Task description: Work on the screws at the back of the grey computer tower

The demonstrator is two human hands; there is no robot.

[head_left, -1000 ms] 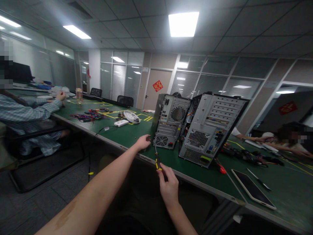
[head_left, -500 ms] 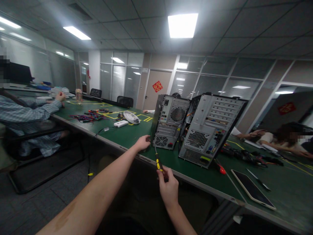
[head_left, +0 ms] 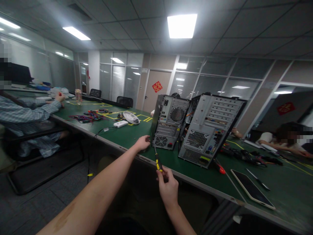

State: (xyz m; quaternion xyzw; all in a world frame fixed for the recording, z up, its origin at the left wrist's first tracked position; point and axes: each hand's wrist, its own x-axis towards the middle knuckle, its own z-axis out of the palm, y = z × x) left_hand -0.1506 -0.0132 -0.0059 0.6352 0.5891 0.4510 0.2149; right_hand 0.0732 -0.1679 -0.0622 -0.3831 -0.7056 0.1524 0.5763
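Observation:
A screwdriver (head_left: 158, 162) with a black and yellow handle is pinched in my right hand (head_left: 169, 186), below the front edge of the table. Its shaft points up to the lower left corner of a computer tower (head_left: 168, 129), whose back panel with fan and ports faces me. By that tower's lower left side, my left hand (head_left: 142, 143) reaches in with its fingers stretched out. Whether those fingertips press on the case I cannot tell. To the right stands a second, larger computer tower (head_left: 207, 130), tilted in view, with a metal back.
The green table (head_left: 117, 138) carries a white power strip (head_left: 120, 124), an oval white cover (head_left: 131, 117) and tangled wires (head_left: 89, 116) on the left. Rightward lie a red-handled tool (head_left: 222, 169), a phone (head_left: 253, 189), a pen (head_left: 258, 179) and black cables (head_left: 251, 156). People sit at both sides.
The screwdriver's handle has turned a little in my right hand, its yellow marks showing differently. My left hand and both towers keep their places. A co-worker's hand behind the towers has moved.

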